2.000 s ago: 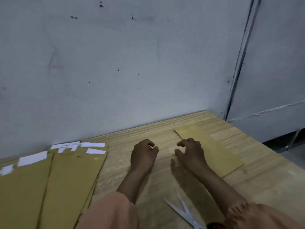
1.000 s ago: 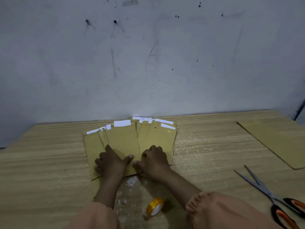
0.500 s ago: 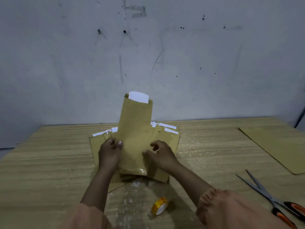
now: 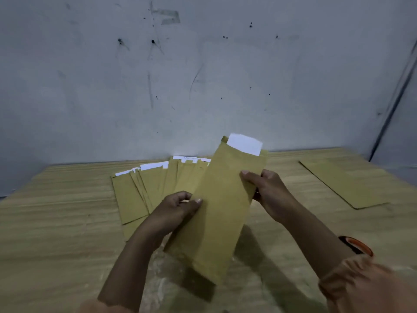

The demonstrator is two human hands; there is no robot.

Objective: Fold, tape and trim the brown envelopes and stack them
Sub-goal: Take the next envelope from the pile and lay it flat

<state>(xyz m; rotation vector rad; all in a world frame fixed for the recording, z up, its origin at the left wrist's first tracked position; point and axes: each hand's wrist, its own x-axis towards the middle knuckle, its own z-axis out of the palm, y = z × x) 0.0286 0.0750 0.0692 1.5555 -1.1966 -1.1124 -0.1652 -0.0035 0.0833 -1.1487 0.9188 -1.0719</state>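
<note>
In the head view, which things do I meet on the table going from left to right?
Fanned envelopes → left hand → held envelope → right hand → lone envelope.

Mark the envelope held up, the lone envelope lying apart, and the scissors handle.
held envelope (image 4: 216,213), head view, middle of its brown face
lone envelope (image 4: 345,184), head view, centre of its flat face
scissors handle (image 4: 357,245), head view, orange loop

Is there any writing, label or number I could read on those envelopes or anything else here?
None can be read.
The held envelope and its white slip look blank.
The fanned envelopes on the table have faint dark marks on one white strip, too small to read.
</note>
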